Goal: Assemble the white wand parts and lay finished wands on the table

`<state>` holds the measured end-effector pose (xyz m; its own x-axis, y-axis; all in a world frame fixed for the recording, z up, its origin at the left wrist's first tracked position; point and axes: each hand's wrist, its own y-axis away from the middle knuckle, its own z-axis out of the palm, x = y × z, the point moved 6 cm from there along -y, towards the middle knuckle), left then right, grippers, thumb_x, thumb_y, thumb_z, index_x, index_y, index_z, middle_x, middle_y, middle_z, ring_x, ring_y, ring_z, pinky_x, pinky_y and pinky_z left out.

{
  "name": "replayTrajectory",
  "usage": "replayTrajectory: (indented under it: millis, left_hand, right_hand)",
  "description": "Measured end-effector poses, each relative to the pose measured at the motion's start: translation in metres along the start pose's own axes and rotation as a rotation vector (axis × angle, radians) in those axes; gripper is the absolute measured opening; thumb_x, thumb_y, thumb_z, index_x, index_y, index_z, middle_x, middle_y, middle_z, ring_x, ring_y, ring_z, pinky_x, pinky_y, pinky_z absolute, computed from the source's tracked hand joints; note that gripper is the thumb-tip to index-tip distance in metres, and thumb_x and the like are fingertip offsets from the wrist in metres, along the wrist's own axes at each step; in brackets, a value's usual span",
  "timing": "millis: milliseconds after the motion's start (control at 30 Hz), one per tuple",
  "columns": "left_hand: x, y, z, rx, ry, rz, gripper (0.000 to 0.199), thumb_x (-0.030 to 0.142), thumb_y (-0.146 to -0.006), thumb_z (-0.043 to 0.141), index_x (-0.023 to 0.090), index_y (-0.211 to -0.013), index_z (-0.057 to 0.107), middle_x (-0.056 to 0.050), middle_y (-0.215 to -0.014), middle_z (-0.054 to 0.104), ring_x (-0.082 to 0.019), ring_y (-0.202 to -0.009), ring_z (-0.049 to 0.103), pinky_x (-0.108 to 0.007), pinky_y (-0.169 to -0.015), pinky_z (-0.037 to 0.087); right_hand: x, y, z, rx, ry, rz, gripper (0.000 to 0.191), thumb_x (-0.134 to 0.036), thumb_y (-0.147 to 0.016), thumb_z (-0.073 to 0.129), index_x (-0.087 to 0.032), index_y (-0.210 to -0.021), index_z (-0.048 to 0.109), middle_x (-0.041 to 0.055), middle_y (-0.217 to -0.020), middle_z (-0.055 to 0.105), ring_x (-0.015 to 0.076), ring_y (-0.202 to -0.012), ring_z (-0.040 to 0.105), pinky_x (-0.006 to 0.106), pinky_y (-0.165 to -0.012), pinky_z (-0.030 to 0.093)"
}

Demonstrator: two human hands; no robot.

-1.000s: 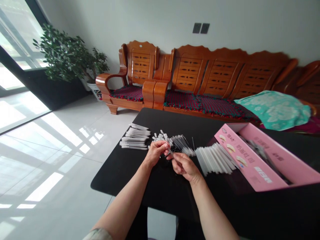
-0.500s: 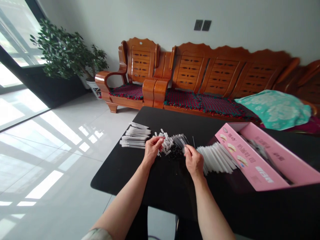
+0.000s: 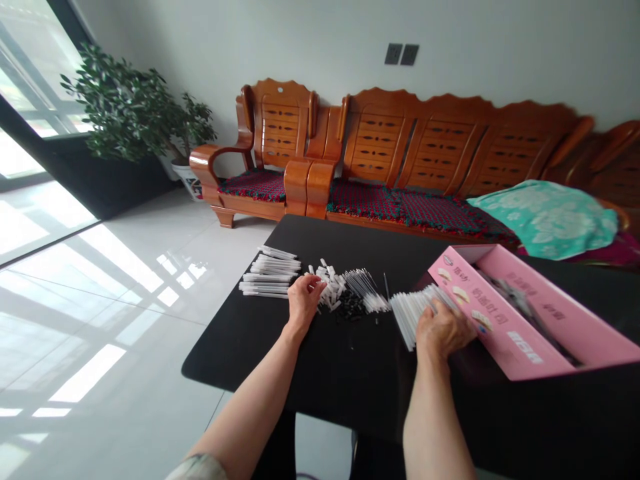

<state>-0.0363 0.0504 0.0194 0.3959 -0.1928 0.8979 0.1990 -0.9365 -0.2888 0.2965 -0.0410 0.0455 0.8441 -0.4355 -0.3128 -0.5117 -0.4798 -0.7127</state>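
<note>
The right hand [image 3: 443, 330] lies wide open on light, stiff tubes [image 3: 407, 313], best taken mid-length; the left hand [image 3: 303, 300] rests open by white caps [image 3: 330, 287].

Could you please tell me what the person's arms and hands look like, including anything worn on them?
The left hand and right hand are bare and ungloved, and neither forearm shows a watch or bracelet. A pale sleeve with darker mottled markings shows at the bottom edge of the view, on the left arm only.
</note>
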Motion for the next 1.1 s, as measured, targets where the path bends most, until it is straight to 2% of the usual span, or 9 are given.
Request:
replayTrajectory:
  millis: [167, 400, 567, 667, 800, 933, 1100]
  left_hand:
    - [0.003, -0.002, -0.004, 0.048, -0.027, 0.065, 0.011, 0.026, -0.079, 0.072, 0.020, -0.087, 0.074, -0.001, -0.081, 0.065, -0.010, -0.058, 0.058, -0.023, -0.063, 0.046]
    - [0.004, -0.007, -0.001, 0.038, -0.094, 0.134, 0.007, 0.025, -0.080, 0.071, 0.020, -0.082, 0.076, -0.002, -0.078, 0.065, -0.013, -0.060, 0.057, -0.026, -0.066, 0.046]
    - [0.009, -0.004, -0.004, 0.072, -0.094, 0.168, 0.011, 0.026, -0.083, 0.068, 0.020, -0.087, 0.076, -0.003, -0.082, 0.067, -0.012, -0.061, 0.057, -0.025, -0.066, 0.046]
    - [0.012, -0.001, -0.018, 0.125, -0.126, 0.168, 0.014, 0.029, -0.086, 0.065, 0.020, -0.088, 0.076, -0.003, -0.083, 0.068, -0.014, -0.065, 0.059, -0.025, -0.068, 0.045]
    - [0.007, -0.004, -0.050, 0.167, -0.222, 0.118, 0.018, 0.029, -0.088, 0.060, 0.020, -0.085, 0.075, -0.004, -0.083, 0.070, -0.017, -0.070, 0.063, -0.027, -0.071, 0.045]
    - [-0.010, -0.008, -0.076, 0.030, -0.478, 0.017, 0.015, 0.028, -0.085, 0.061, 0.022, -0.083, 0.075, -0.005, -0.087, 0.072, -0.021, -0.074, 0.064, -0.029, -0.069, 0.043]
    - [-0.027, 0.000, -0.088, -0.106, -0.651, -0.016, 0.014, 0.027, -0.084, 0.061, 0.026, -0.083, 0.075, -0.004, -0.097, 0.072, -0.023, -0.083, 0.065, -0.029, -0.068, 0.042]
  right_hand:
    - [-0.012, 0.005, 0.003, 0.003, -0.091, -0.048, 0.023, -0.022, -0.076, 0.057, -0.013, -0.089, 0.075, 0.0141, -0.077, 0.065, 0.0287, -0.078, 0.053, 0.039, -0.070, 0.028]
    - [-0.051, 0.020, 0.002, -0.026, -0.235, -0.165, 0.016, -0.022, -0.083, 0.054, -0.017, -0.085, 0.070, 0.0110, -0.081, 0.064, 0.0255, -0.079, 0.051, 0.037, -0.072, 0.029]
    - [-0.059, 0.024, 0.003, -0.022, -0.255, -0.216, 0.017, -0.021, -0.085, 0.053, -0.017, -0.085, 0.069, 0.0099, -0.079, 0.064, 0.0246, -0.078, 0.051, 0.036, -0.073, 0.030]
    - [-0.060, 0.025, 0.004, -0.023, -0.267, -0.237, 0.018, -0.021, -0.087, 0.052, -0.017, -0.086, 0.069, 0.0101, -0.079, 0.065, 0.0248, -0.080, 0.052, 0.036, -0.075, 0.031]
    - [-0.063, 0.026, 0.004, -0.026, -0.299, -0.254, 0.018, -0.021, -0.088, 0.050, -0.016, -0.085, 0.068, 0.0104, -0.079, 0.065, 0.0246, -0.080, 0.053, 0.036, -0.075, 0.032]
    - [-0.064, 0.026, 0.004, -0.016, -0.314, -0.249, 0.017, -0.020, -0.087, 0.050, -0.017, -0.083, 0.067, 0.0099, -0.077, 0.065, 0.0242, -0.078, 0.054, 0.036, -0.075, 0.034]
    - [-0.064, 0.026, 0.004, -0.018, -0.320, -0.243, 0.017, -0.021, -0.087, 0.050, -0.017, -0.083, 0.067, 0.0095, -0.076, 0.064, 0.0240, -0.077, 0.054, 0.036, -0.074, 0.035]
